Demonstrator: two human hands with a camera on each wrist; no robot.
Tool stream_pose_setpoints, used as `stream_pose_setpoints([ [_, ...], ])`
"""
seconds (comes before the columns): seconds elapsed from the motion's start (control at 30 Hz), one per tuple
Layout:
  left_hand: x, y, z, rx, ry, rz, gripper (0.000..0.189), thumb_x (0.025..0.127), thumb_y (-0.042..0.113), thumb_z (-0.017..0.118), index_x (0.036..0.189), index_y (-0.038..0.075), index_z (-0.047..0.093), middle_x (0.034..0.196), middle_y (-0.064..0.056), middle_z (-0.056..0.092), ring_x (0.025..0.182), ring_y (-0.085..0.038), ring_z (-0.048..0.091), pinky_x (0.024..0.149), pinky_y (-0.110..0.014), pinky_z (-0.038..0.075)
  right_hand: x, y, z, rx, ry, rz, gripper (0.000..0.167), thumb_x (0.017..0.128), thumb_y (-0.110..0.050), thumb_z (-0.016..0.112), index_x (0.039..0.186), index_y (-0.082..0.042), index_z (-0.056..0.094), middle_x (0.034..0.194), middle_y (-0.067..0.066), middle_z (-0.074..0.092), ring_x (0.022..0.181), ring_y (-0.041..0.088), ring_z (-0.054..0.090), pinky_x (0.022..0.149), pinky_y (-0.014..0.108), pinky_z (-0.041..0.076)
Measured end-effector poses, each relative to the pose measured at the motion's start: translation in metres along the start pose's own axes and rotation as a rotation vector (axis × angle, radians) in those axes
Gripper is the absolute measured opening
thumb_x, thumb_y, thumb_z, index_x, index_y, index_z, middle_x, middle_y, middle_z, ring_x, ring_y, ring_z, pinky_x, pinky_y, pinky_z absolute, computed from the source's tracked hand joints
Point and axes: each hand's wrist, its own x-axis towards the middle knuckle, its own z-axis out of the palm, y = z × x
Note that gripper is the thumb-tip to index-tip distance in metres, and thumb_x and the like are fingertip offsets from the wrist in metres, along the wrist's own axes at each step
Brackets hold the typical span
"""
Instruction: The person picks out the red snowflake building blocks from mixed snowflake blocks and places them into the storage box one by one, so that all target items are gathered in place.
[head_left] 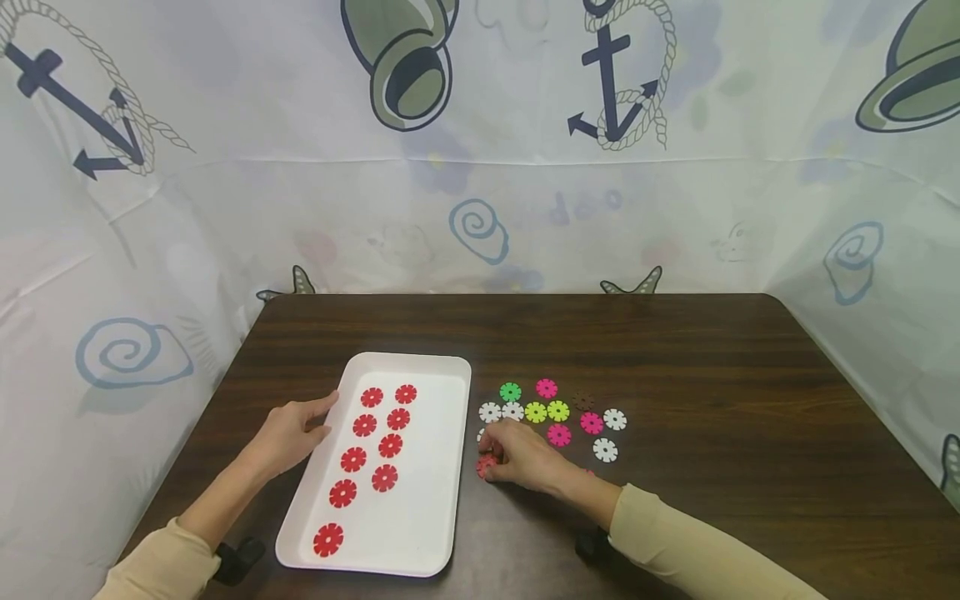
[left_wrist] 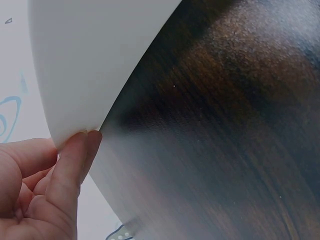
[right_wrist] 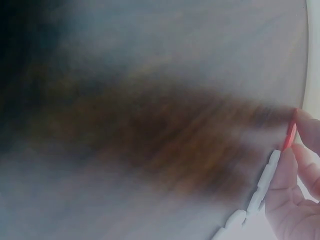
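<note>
My left hand [head_left: 288, 433] is at the left side of a white tray [head_left: 427, 525], thumb and fingertips on its rim; the left wrist view shows them pinching the edge. Inside the tray lie several red notched discs [head_left: 385, 477] in two columns. To the right of the tray, my right hand [head_left: 528, 458] pinches another red notched disc [head_left: 486, 467] between thumb and finger. In the right wrist view that disc [right_wrist: 289, 132] appears edge-on at the fingertips, near a row of white discs [right_wrist: 262, 182]. The hand partly covers a white disc in the head view.
Beyond and right of my right hand are loose discs: white [head_left: 605, 450], pink [head_left: 558, 435], yellow [head_left: 536, 412], green [head_left: 510, 392] and brown [head_left: 583, 402]. A dark wooden table [head_left: 712, 383] carries everything. Patterned cloth [head_left: 525, 225] hangs along its back and sides.
</note>
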Motion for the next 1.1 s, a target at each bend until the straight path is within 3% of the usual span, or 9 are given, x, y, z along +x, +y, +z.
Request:
stream_pose_setpoints([
  [0.77, -0.0001, -0.0009, 0.0004, -0.001, 0.003, 0.01, 0.057, 0.087, 0.001, 0.063, 0.138, -0.006, 0.039, 0.13, -0.034, 0.047, 0.096, -0.045, 0.064, 0.071, -0.044, 0.058, -0.002, -0.0053, 0.0008, -0.041, 0.019, -0.04, 0.024, 0.072, -0.006, 0.08, 0.085, -0.009, 0.06, 0.077, 0.002, 0.057, 0.07, 0.011, 0.048, 0.058, 0.019, 0.042],
  [1.1, 0.0011, -0.0014, 0.0011, -0.017, 0.014, 0.002, 0.057, 0.087, 0.0, 0.062, 0.139, -0.005, 0.04, 0.131, -0.033, 0.048, 0.098, -0.045, 0.063, 0.071, -0.043, 0.058, -0.0016, -0.0039, -0.0046, 0.031, 0.013, -0.007, 0.021, 0.074, -0.004, 0.078, 0.086, -0.009, 0.062, 0.073, 0.001, 0.059, 0.064, 0.01, 0.05, 0.054, 0.018, 0.044],
])
